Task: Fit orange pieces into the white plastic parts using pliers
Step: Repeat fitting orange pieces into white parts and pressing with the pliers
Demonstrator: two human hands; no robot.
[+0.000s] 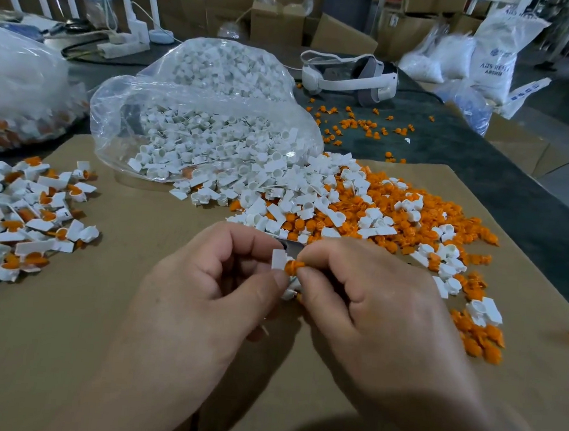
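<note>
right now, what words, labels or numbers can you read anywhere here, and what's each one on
"ABS RES": printed on the white woven plastic sack at far right; the rest of the word is lost in a fold.
Line under it and the blue logo: too blurred to read.
Small black marks on the white plastic parts in the left pile: too small to read.

factory packing area, cardboard boxes [276, 18], resin sacks [492, 61]

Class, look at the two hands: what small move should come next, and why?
Probably press the orange piece home into the white part: the right hand pinches it against the part, which the left hand holds, and it looks unseated.
</note>
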